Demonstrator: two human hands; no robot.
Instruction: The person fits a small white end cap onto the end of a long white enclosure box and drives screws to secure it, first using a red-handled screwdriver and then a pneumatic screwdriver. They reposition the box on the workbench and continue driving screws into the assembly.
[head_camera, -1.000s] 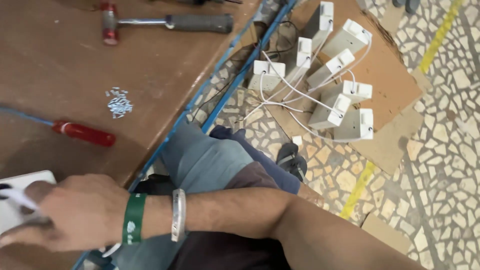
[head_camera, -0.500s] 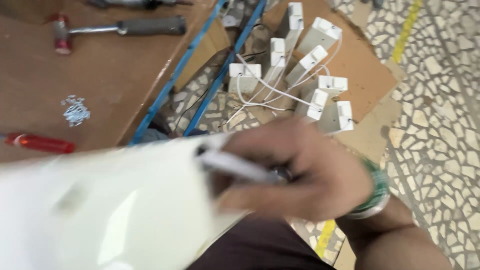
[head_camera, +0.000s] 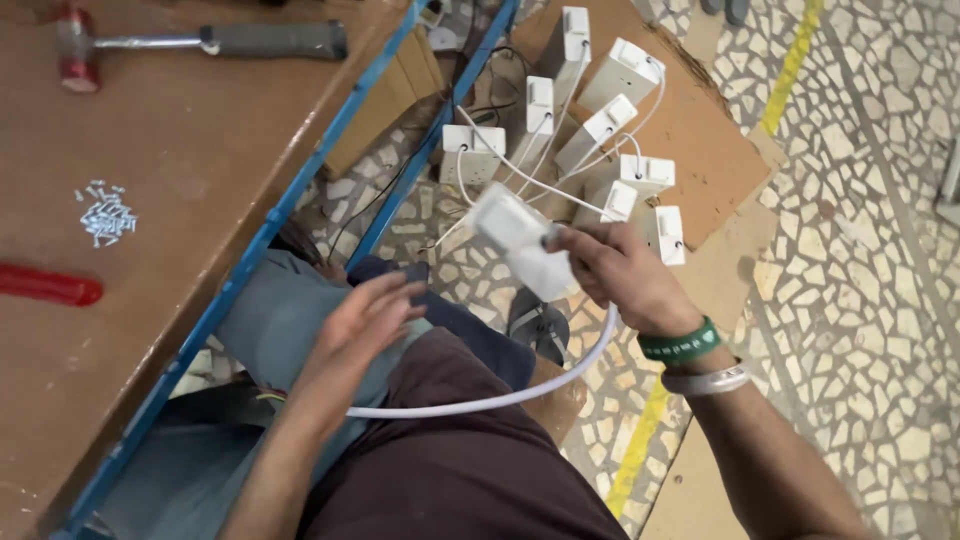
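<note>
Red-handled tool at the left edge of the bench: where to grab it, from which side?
Judging from the head view, take the red handle across its round middle, coming down from above. It lies flat on the brown bench, so the sides are free while the underside is not. Only the handle shows; its far end runs out of frame. The left hand, open over the lap, is nearer.

Right hand (head_camera: 620, 275) raised, fingers apparently curled closed; left hand (head_camera: 365, 320) open, fingers spread.

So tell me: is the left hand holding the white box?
No, the right hand holds the white box; the left hand hovers open over the lap.
</note>
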